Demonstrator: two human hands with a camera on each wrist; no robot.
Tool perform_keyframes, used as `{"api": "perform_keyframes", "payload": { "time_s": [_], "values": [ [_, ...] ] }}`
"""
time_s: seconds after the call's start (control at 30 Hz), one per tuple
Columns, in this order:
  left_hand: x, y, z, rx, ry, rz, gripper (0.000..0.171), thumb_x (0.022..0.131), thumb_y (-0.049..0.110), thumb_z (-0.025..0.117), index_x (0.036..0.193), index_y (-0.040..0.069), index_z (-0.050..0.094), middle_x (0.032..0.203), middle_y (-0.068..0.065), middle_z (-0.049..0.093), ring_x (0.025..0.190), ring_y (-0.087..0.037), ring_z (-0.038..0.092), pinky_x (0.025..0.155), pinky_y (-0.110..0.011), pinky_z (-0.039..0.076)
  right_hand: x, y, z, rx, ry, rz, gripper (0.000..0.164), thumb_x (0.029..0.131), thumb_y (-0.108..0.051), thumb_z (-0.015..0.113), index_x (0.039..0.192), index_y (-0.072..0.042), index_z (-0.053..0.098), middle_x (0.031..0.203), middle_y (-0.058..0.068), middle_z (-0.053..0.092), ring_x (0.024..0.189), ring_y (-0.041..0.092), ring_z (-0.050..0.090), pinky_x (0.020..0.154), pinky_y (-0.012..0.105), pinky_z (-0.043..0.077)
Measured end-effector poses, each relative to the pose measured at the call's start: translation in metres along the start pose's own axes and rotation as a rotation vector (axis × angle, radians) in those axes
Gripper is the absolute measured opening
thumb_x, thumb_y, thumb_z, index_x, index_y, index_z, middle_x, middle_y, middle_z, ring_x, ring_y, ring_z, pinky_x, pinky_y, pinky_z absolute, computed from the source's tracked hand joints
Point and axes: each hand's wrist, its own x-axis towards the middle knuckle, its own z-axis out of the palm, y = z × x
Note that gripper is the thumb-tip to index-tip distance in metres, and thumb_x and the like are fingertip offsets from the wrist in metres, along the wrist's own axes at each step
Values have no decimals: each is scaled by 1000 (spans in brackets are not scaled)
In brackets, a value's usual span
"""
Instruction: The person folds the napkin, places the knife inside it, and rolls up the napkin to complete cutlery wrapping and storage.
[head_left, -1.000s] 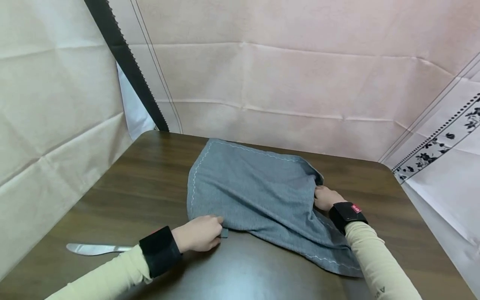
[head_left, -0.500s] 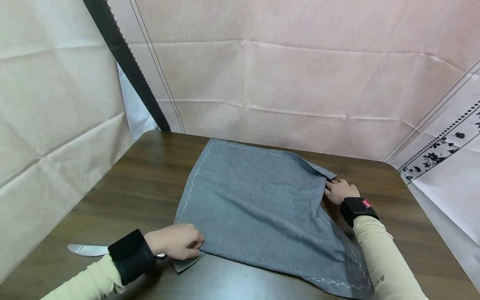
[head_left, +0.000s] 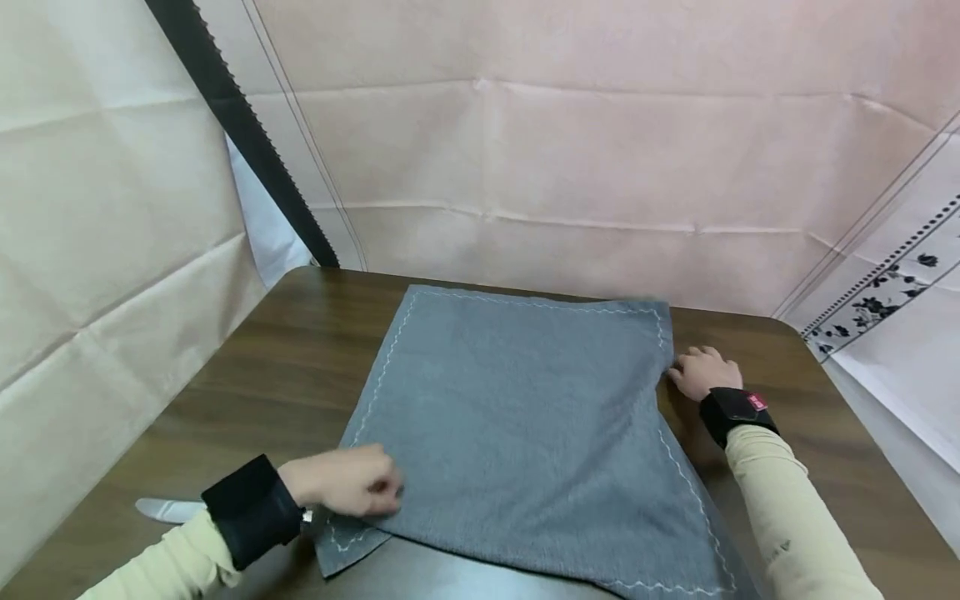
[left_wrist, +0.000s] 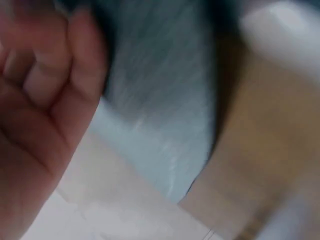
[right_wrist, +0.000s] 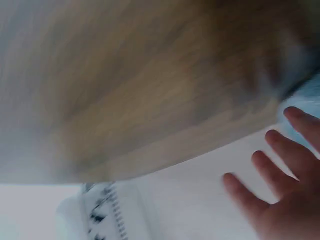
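A grey-blue cloth [head_left: 517,417] with pale zigzag stitching near its edges lies spread over the table, its near left corner [head_left: 348,546] showing as a separate flap. Over the cloth's left near part is my left hand [head_left: 348,482], its fingers bent. Whether they pinch the fabric is hidden in the head view, and the left wrist view is blurred. Beside the cloth's far right corner, my right hand [head_left: 705,372] has its fingers spread, clearly seen in the right wrist view. Its thumb side is close to the cloth's edge.
A table knife [head_left: 168,509] lies at the left, partly covered by the left forearm. The brown wooden table [head_left: 270,367] has rounded far corners. Pale hanging fabric [head_left: 570,150] stands behind the table, with a dark strip at the left.
The cloth has been spread wider: its far right corner now lies unfolded. My left hand has moved left and nearer. My right hand has moved right and let go of the cloth's edge.
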Motion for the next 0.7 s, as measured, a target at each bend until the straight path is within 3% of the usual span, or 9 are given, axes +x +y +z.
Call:
{"api": "perform_keyframes", "payload": {
  "time_s": [0.1,0.17,0.2,0.23,0.3,0.4,0.5,0.6,0.7],
  "values": [
    [6,-10,-12,150,216,-17,13,84,9,62,72,13,58,65,12,50,56,1,46,51,-19,41,-12,-16,-6,89,84,-161,18,88,-14,53,88,0,65,91,19,61,97,40,51,75,52,41],
    [8,-18,-19,241,286,-87,5,83,10,63,87,7,62,80,1,59,70,-11,57,60,-28,46,-24,-26,-6,132,112,-273,11,85,-10,58,82,-3,66,85,14,63,91,36,55,73,48,43],
    [9,-21,-21,265,288,-129,16,82,10,63,96,2,62,90,-5,61,81,-18,59,68,-33,48,-30,-30,-4,143,117,-324,9,83,-9,60,82,-3,66,85,13,63,91,35,55,74,47,43],
    [10,-25,-23,282,267,-174,27,83,12,64,106,-1,60,102,-12,60,92,-25,58,75,-39,47,-37,-34,-2,155,121,-372,8,82,-9,62,84,-3,67,88,14,63,93,35,55,75,47,43],
    [12,-32,-24,281,188,-248,44,84,17,64,121,-4,52,120,-23,52,109,-38,50,86,-48,41,-51,-39,5,156,120,-450,23,82,-8,63,102,1,66,106,21,61,105,39,52,82,49,42],
    [16,-39,-24,237,79,-343,58,85,24,63,132,-3,43,134,-30,37,122,-45,35,93,-59,30,-69,-43,16,122,119,-514,40,85,-11,61,120,7,55,122,27,51,115,42,44,87,52,39],
    [20,-42,-22,248,32,-377,63,85,29,64,135,-1,41,138,-29,32,126,-45,30,91,-65,26,-85,-39,21,28,121,-480,44,88,-18,58,124,5,52,127,23,50,119,39,42,88,53,37],
    [21,-41,-22,269,30,-376,63,84,30,64,135,0,41,138,-28,32,126,-43,31,89,-67,27,-101,-28,17,-54,98,-381,46,88,-24,59,125,2,52,128,18,50,120,37,41,88,55,35],
    [20,-41,-21,265,36,-373,63,84,29,65,135,0,41,139,-28,31,126,-43,30,89,-67,27,-115,-17,10,-58,67,-302,46,86,-26,61,122,1,55,124,18,53,118,38,42,88,55,35]
  ]
}}
